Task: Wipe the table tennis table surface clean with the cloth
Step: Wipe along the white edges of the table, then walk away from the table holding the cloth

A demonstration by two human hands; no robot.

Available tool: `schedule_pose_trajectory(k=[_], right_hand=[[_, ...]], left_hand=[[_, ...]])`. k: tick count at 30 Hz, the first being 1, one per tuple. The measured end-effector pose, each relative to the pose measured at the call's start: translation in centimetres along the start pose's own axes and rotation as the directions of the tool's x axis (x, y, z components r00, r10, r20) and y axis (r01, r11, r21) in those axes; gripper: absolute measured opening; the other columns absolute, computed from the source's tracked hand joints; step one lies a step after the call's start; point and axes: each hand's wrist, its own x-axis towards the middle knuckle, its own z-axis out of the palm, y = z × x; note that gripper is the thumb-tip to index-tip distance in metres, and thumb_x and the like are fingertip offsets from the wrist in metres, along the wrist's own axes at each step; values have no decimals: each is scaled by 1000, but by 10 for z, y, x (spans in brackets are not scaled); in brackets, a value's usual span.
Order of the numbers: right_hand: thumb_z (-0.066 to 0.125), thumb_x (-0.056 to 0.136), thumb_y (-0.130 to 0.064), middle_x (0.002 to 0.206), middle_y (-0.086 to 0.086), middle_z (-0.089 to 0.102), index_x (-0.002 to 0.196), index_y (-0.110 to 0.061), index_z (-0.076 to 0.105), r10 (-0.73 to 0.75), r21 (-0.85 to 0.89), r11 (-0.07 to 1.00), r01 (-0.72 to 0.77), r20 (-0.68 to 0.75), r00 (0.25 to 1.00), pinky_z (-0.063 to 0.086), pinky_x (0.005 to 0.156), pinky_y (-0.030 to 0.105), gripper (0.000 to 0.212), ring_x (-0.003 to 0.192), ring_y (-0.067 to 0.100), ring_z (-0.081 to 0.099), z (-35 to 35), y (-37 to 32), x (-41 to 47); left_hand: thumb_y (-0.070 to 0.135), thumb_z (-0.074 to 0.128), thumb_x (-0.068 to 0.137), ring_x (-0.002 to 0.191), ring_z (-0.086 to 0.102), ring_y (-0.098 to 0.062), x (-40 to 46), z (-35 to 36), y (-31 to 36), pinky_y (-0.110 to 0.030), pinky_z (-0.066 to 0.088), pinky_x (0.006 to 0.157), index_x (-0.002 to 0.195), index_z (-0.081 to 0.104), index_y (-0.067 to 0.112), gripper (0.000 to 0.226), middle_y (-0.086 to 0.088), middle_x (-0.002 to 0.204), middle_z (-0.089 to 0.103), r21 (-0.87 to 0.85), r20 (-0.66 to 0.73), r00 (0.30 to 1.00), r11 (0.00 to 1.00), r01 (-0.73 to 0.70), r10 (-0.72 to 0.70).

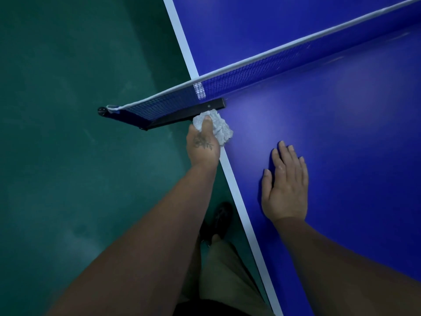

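Left hand (203,145) has its fingers bunched around the white cloth (218,127), pressed on the table (341,133) edge right by the net clamp (186,115). Right hand (284,185) lies flat, fingers straight. Faint smudges near the net (273,71), so I'd guess plenty left to wipe.

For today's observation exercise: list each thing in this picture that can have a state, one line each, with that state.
cloth: crumpled, gripped, at the table's edge beside the net clamp
left hand: grips the cloth
right hand: flat on the table, fingers straight
net: stretched taut, upright
net clamp: fixed on the table's edge
table: faint streaks near the net
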Motion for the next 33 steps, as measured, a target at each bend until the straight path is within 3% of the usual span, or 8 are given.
schedule_pose_trajectory(k=[4,7,12,15,19,24,28,33], right_hand=[[45,111,-20,172,9,34,156,-2,47,-2,-1,1000,2,9,1000,19,132,52,48,163,25,24,0,1,-1],[42,113,-22,172,8,33,157,-3,46,2,7,1000,-2,16,1000,18,132,52,49,163,24,23,0,2,-2],[39,113,-27,174,5,31,157,-5,45,32,38,999,-34,65,997,13,134,47,50,163,23,22,-3,2,-1],[43,112,-28,173,3,31,155,-6,47,66,152,985,-85,126,990,12,134,46,49,163,23,22,-9,2,2],[65,105,-26,163,0,46,151,-15,53,162,451,844,-291,303,939,31,127,50,48,152,19,38,-40,-22,4],[70,103,-32,149,-39,47,146,-41,53,-124,659,726,-193,402,907,41,121,37,48,142,2,48,-98,-70,-22],[72,102,-30,157,-26,47,151,-34,54,-313,694,718,-47,383,869,39,123,39,53,149,6,43,-128,-88,-40],[73,101,-35,157,-28,47,155,-41,50,-426,658,751,49,426,798,34,120,25,59,150,0,38,-158,-91,-50]], left_hand=[[24,64,107,77,59,-7,-6,-24,-8,-18,42,80,95,58,-3,30,10,79,55,-5,-49,993,994,-108,107],[38,64,99,87,72,-15,-29,-47,-17,-37,58,87,107,64,3,36,-3,94,71,77,64,968,966,-246,241],[21,65,106,75,70,-3,-76,-85,-32,-24,58,70,112,63,2,20,-1,88,72,136,268,900,912,-388,343],[36,73,97,97,75,-23,-97,-108,-39,-45,63,86,123,60,5,43,-11,109,74,171,305,905,917,-360,298],[16,76,98,102,70,-15,-123,-136,-47,-38,62,91,130,51,1,43,-11,117,67,150,397,876,922,-357,274],[28,85,91,102,67,4,-156,-158,-39,-20,58,86,143,40,14,70,1,125,61,235,503,829,884,-404,246],[39,86,74,98,70,-6,-183,-173,-29,-34,62,89,146,33,23,91,1,125,61,260,549,804,867,-425,229],[24,87,69,100,73,-19,-209,-191,-24,-46,65,85,152,28,23,102,-8,129,60,277,580,778,840,-467,242]])
